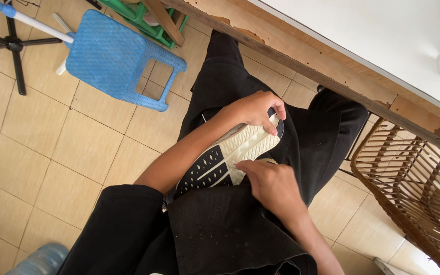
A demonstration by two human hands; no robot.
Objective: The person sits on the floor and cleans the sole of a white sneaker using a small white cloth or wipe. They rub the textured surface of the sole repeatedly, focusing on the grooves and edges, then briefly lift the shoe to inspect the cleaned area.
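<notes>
At the centre of the frame a shoe (pixel 230 158) lies sole-up on the person's lap, its cream and black tread slanting from lower left to upper right. The left hand (pixel 253 109) wraps over the toe end at the upper right, grasping it, with fingertips on the tread. The right hand (pixel 271 186) sits just below the sole's middle, its fingers pressed against the shoe's edge.

You are sitting in what looks like a lived-in home room, with beige square floor tiles (pixel 67 168) underfoot. A blue plastic stool (pixel 113 56) stands near the far edge of the worn white wooden table (pixel 362 46), and a woven brown rattan chair (pixel 413 178) sits beside its near edge.
</notes>
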